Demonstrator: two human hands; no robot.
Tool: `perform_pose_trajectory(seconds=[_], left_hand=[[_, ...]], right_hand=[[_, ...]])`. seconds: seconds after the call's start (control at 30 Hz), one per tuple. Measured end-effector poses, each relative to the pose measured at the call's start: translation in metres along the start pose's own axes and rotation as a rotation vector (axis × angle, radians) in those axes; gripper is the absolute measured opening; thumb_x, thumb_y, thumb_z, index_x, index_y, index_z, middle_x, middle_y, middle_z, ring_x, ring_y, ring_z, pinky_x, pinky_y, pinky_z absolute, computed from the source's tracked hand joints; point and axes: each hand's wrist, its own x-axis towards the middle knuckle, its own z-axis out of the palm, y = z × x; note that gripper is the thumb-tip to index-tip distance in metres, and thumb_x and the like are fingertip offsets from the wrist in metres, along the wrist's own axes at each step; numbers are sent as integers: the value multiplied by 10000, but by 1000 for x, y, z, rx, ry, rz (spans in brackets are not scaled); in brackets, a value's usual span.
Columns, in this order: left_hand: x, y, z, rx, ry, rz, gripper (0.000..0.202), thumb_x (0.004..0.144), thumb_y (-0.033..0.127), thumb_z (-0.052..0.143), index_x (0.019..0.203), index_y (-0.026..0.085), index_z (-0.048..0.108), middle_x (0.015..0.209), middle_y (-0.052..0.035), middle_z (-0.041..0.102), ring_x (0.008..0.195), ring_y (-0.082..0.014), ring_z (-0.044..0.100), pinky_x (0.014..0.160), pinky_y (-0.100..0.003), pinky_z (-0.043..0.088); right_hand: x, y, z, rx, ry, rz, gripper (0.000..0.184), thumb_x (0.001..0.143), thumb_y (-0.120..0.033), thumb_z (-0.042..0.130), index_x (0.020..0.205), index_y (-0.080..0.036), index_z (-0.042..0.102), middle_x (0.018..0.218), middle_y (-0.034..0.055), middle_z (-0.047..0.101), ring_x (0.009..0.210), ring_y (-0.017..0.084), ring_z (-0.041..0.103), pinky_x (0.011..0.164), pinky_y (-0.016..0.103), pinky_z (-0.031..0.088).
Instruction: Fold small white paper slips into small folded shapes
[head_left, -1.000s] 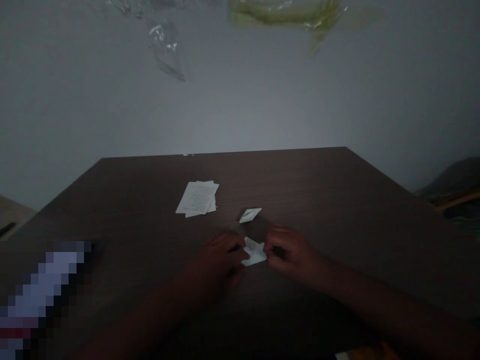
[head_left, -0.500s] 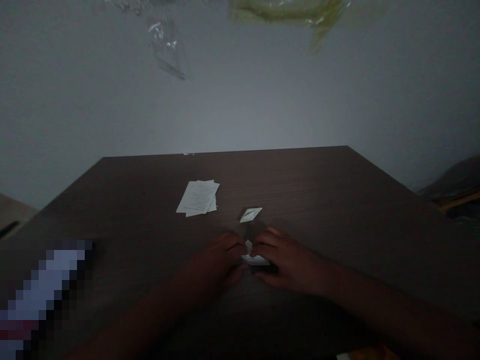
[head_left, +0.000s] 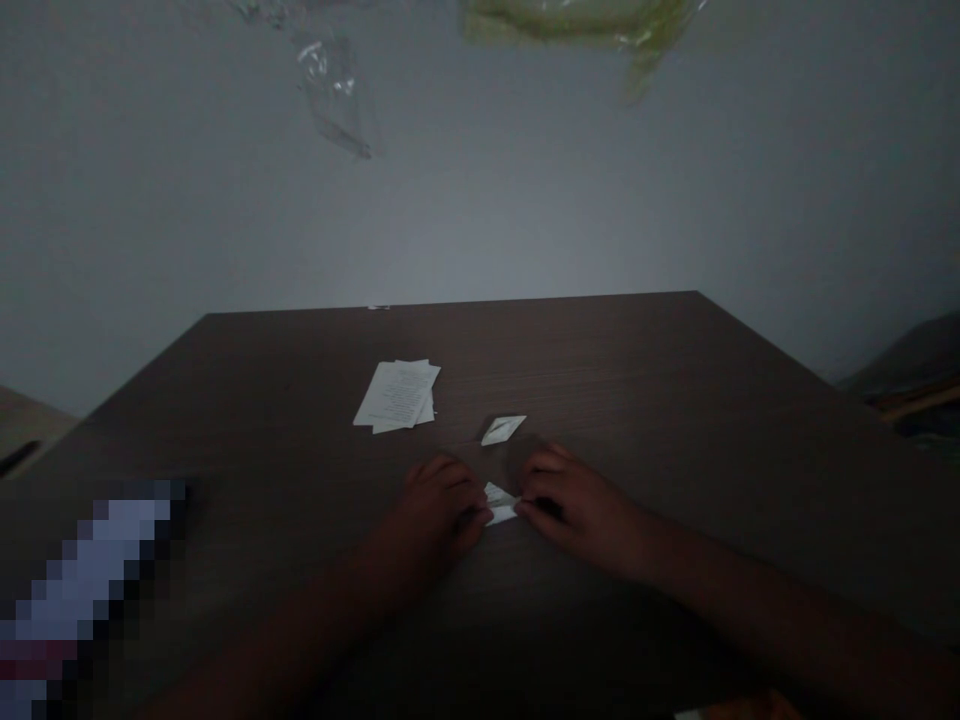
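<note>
A small folded piece of white paper (head_left: 501, 506) with printed lines lies between my two hands, low over the table. My left hand (head_left: 448, 503) pinches its left end between thumb and fingers. At the right end, the thumb and fingertips of my right hand (head_left: 564, 505) are closed on the paper. Just beyond the hands lies a small folded paper diamond (head_left: 503, 430), touched by neither hand. The fingers hide both ends of the held paper.
A loose stack of printed paper sheets (head_left: 397, 396) lies left of centre on the brown table (head_left: 600, 370). Along the left side is a blurred-out, pixelated object (head_left: 94, 580). A pale wall (head_left: 525, 200) with clear and yellow plastic hanging on it stands behind the table.
My hands have moved slightly apart, and the fingertips now pinch the two ends of the paper. More of its printed, pointed upper part shows. The stack and paper diamond are unmoved.
</note>
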Motion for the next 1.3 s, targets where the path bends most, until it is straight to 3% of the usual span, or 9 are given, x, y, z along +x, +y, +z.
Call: perform_pose_trajectory(seconds=[0.13,0.23,0.33,0.47,0.57,0.8,1.13,1.3], left_hand=[[2,7,4,-18,43,-84,153,1011,81,781,1029,231,810,1104,-52,836,1133,-315,746,1035,-483,564],[3,10,7,-59,102,-129,169,1005,73,762,969,236,787,1076,-44,838,1107,-306,752,1007,-467,558],[4,10,9,-105,143,-164,193,983,52,751,941,239,778,1077,-44,851,1111,-298,760,1009,-460,565],[6,6,4,-132,141,-185,205,962,59,741,924,250,804,1063,-46,869,1120,-300,789,1023,-450,594],[5,0,-5,-181,102,-162,182,1035,162,707,948,259,834,1055,-38,878,1097,-279,810,1031,-421,620],[0,-18,-11,-273,91,-77,207,1078,235,677,1168,285,857,1172,-46,899,1099,-270,827,1078,-447,641],[1,-25,-6,-225,29,-15,235,1008,167,809,1219,265,843,1220,-55,886,1189,-290,815,1128,-514,602],[1,-21,-7,-201,39,-15,246,1004,136,790,1201,272,844,1212,-40,880,1192,-288,807,1141,-519,586]], right_hand=[[-2,-2,3,-80,179,11,65,1105,-179,748,1055,-216,730,1066,86,763,1045,283,727,937,441,631],[-6,-14,4,-180,249,-119,114,1140,-145,652,1145,-218,740,1108,107,783,1037,294,733,936,461,652],[-10,-31,5,-189,108,-236,215,1141,-103,618,1269,-204,758,1178,106,822,1051,271,771,963,421,682],[-11,-43,7,-177,-1,-221,406,1130,-143,653,1533,-119,698,1467,199,804,1334,324,772,1192,490,658],[-10,-39,6,-119,-96,-173,508,1126,-184,684,1628,-114,648,1555,219,767,1435,341,740,1259,534,624],[-9,-34,1,-80,-199,-152,517,1138,-275,729,1629,-124,673,1628,242,725,1548,388,671,1316,605,579],[-9,-37,-5,-119,-315,-146,572,1148,-397,776,1659,-158,679,1780,246,607,1678,411,554,1381,633,504],[-12,-35,-4,-87,-287,-142,563,1142,-355,781,1667,-174,689,1799,258,582,1699,427,527,1374,659,503]])
